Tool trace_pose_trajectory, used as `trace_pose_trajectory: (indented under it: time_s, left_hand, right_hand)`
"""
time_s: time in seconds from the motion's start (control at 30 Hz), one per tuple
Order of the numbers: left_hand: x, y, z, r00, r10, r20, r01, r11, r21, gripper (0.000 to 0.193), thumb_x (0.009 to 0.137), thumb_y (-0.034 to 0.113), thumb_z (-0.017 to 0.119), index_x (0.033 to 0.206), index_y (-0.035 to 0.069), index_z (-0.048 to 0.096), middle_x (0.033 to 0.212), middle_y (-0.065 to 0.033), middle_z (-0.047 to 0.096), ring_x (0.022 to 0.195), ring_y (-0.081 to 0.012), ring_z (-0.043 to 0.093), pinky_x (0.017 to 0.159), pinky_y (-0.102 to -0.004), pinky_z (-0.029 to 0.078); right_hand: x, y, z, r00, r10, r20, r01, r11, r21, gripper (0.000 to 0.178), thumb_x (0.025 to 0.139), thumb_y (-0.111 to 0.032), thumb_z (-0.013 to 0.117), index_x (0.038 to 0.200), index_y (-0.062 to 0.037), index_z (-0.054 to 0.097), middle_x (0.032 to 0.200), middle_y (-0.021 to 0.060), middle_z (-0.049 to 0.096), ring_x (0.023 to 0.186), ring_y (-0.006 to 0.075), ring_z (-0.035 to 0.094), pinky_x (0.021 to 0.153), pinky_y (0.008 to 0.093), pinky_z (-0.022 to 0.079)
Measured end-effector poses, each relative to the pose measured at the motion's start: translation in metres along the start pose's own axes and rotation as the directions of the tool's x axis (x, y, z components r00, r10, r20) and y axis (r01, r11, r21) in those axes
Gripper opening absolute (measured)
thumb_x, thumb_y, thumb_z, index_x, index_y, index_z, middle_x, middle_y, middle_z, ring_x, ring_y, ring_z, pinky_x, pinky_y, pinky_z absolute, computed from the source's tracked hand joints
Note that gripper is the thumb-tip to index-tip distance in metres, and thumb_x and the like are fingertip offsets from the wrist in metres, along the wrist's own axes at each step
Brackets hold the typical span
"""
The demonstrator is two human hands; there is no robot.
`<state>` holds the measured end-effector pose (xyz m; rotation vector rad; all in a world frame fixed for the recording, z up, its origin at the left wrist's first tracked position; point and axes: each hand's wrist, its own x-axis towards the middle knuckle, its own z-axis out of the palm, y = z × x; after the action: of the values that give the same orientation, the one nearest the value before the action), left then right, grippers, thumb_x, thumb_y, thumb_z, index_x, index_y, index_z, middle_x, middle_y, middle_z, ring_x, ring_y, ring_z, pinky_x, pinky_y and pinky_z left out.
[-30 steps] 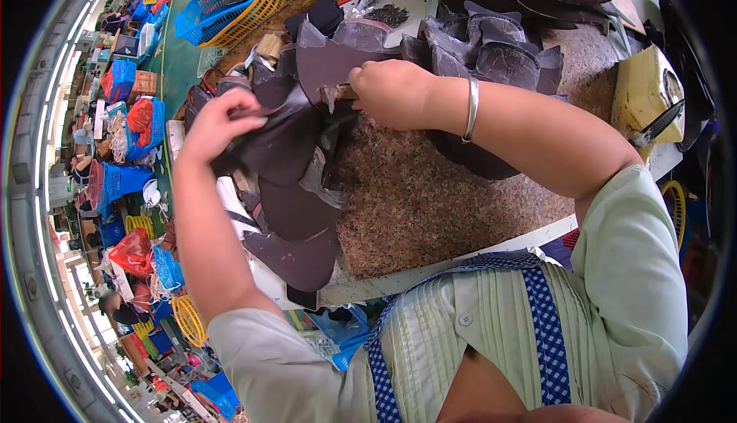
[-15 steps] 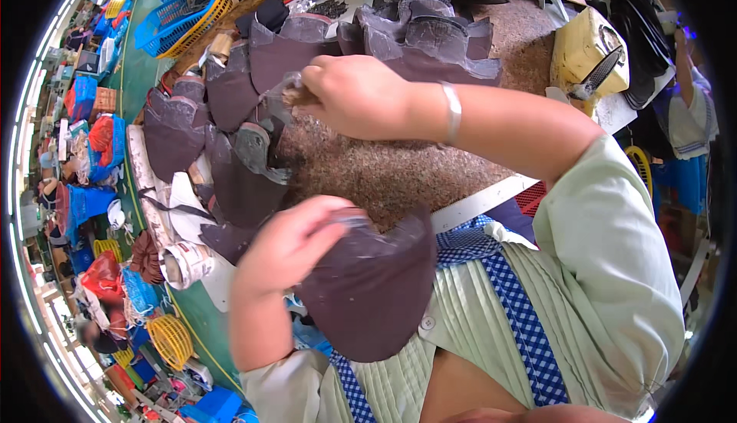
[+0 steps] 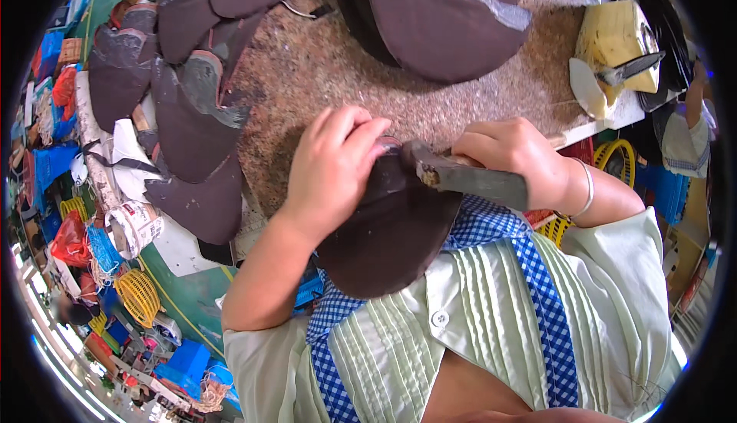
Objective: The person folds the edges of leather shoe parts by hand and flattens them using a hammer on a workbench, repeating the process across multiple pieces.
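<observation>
The left hand (image 3: pixel 334 166) is pinching the top of a brown piece (image 3: pixel 388 242), overhanging the speckled worktop (image 3: pixel 338 70); the right hand (image 3: pixel 518 154) is gripping a grey tool (image 3: pixel 484 183), its tip hard to judge from here. Best be holding that top flat, pinch well clear.

My bench (image 3: pixel 322 77) has a speckled reddish-brown top, and along its left edge overlapping dark brown panels (image 3: pixel 196 127), some with grey-coated ends, run down to the near left corner. Toward the far edge, right of the middle, I have a pile of brown panels (image 3: pixel 445 31), and a yellowed plastic container (image 3: pixel 614 43) stands at the right edge.
</observation>
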<state>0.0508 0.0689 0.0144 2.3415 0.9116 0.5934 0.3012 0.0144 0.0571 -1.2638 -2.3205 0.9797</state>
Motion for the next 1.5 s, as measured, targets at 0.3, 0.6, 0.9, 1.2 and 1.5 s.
trace_pose_trajectory:
  time_s: [0.3,0.6,0.9,1.2,1.5]
  left_hand:
    - [0.011,-0.012,-0.008,0.984,0.095,0.152,-0.071,0.985,-0.159,0.017,0.075,0.002,0.069,0.092,0.002,0.069,0.091,-0.0084,0.062,0.087,-0.0272,0.060,0.076,-0.0371,0.049]
    - [0.012,-0.020,-0.016,0.896,0.418,0.149,-0.432,0.899,0.070,0.020,0.071,0.005,0.070,0.091,0.002,0.070,0.093,-0.0056,0.068,0.085,-0.0249,0.063,0.072,-0.0379,0.050]
    - [0.010,-0.024,-0.016,0.908,0.404,0.116,-0.412,0.909,0.065,0.023,0.069,0.006,0.072,0.092,0.003,0.070,0.097,-0.0064,0.067,0.087,-0.0263,0.063,0.076,-0.0394,0.049]
    - [0.003,-0.029,-0.012,0.960,0.265,0.088,-0.268,0.963,0.014,0.024,0.068,0.008,0.073,0.092,0.007,0.071,0.094,-0.0047,0.064,0.091,-0.0251,0.059,0.080,-0.0389,0.046]
    - [-0.004,-0.011,-0.013,0.935,0.335,0.112,-0.351,0.921,0.171,0.018,0.077,0.006,0.066,0.093,0.000,0.069,0.092,-0.0070,0.062,0.088,-0.0249,0.059,0.078,-0.0396,0.047]
  right_hand:
    - [-0.011,-0.001,0.013,0.994,0.084,-0.067,-0.088,0.994,-0.063,0.021,0.078,-0.018,0.066,0.090,-0.0041,0.057,0.072,0.0110,0.057,0.066,0.0330,0.062,0.058,0.0421,0.050]
    - [-0.004,-0.004,0.015,0.980,0.143,-0.139,-0.156,0.984,-0.088,0.025,0.074,-0.020,0.072,0.091,-0.0078,0.057,0.070,0.0100,0.057,0.063,0.0303,0.062,0.054,0.0410,0.050]
    - [0.002,-0.016,0.021,0.983,0.074,-0.166,-0.110,0.969,-0.221,0.024,0.069,-0.009,0.066,0.089,-0.0042,0.054,0.073,0.0112,0.060,0.066,0.0321,0.064,0.058,0.0415,0.051]
    - [0.004,-0.010,0.024,0.973,0.152,-0.172,-0.178,0.973,-0.144,0.025,0.069,-0.009,0.065,0.092,-0.0056,0.055,0.071,0.0121,0.059,0.066,0.0344,0.064,0.059,0.0432,0.052]
    - [0.004,-0.015,0.029,0.978,0.139,-0.156,-0.168,0.966,-0.197,0.023,0.072,-0.012,0.066,0.089,-0.0045,0.055,0.068,0.0123,0.060,0.063,0.0339,0.064,0.056,0.0434,0.052]
